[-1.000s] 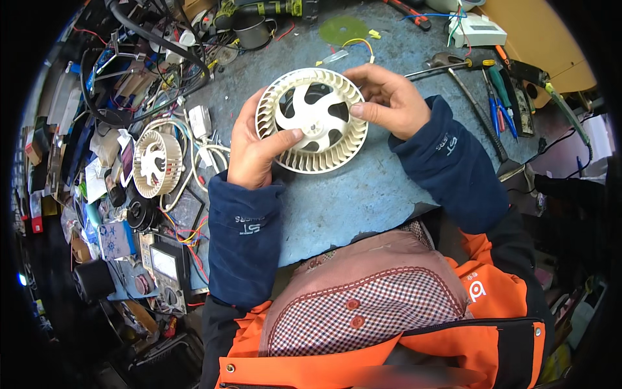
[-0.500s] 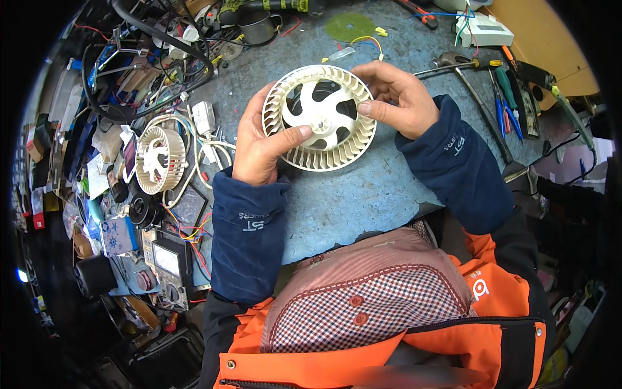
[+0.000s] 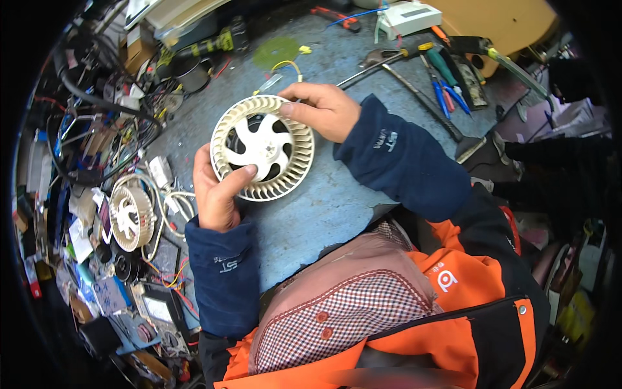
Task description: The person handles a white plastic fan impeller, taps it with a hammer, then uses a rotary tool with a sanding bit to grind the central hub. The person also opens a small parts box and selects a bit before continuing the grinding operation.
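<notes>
A white blower fan wheel [image 3: 267, 152], with a ring of short blades and curved spokes, is held in both hands above the blue-grey bench top. My left hand [image 3: 217, 193] grips its lower left, thumb laid on the spokes near the hub and fingers hidden behind. At the upper right rim, my right hand [image 3: 327, 111] pinches the wheel with thumb in front and fingers over the edge. Something dark shows through the gaps between the spokes. On the left, a second, yellowed fan wheel [image 3: 131, 218] sits among cables.
Tangled cables and parts crowd the left side, with an analog multimeter [image 3: 159, 311] nearer me. A metal mug [image 3: 192, 74] and a green disc [image 3: 275, 52] are at the back. A hammer [image 3: 424, 100], blue pliers [image 3: 447, 94] and a white box [image 3: 408, 19] lie right.
The whole view has turned, so the bench and its things sit differently in it. The fan wheel, still in both hands, appears farther left and lower, with my right thumb now higher on its rim.
</notes>
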Demonstrator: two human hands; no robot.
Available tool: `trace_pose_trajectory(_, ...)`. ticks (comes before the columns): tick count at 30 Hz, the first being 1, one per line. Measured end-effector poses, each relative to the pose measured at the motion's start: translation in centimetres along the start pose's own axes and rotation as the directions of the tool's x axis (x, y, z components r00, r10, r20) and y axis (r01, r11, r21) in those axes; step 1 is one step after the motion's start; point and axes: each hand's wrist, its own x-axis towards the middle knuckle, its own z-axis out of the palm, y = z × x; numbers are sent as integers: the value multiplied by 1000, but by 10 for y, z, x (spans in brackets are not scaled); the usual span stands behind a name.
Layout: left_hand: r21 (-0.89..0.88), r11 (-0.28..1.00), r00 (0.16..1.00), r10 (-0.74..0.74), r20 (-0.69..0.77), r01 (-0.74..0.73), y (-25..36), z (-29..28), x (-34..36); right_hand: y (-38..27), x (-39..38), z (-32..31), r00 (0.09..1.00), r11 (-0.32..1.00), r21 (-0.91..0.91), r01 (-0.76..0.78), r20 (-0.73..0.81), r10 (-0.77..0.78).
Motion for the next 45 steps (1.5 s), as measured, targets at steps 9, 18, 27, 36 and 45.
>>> trace_pose_trajectory(9, -343, 939, 975, -46, -217, -32, -25, -24, 17, -25, 3, -51, 822, 914, -402, 57, -500, -272)
trace_pose_trajectory(18, -194, 969, 940, 86, -330, -156, -23, -29, 27, -33, -139, -138, 646, 116, -688, -717, -717, -261)
trace_pose_trajectory(27, -31, 969, 916, 220, -336, -245, -9, -13, 17, -33, -156, -107, 773, -4, -816, -578, -546, -322)
trace_pose_trajectory(36, 73, 973, 946, 229, -228, -218, 0, -26, 16, -69, -141, -57, 864, 406, -773, -487, -494, 96)
trace_pose_trajectory(45, 338, 941, 970, 85, -228, -3, 8, -89, 19, -52, -159, -114, 664, 96, -723, -684, -672, -326)
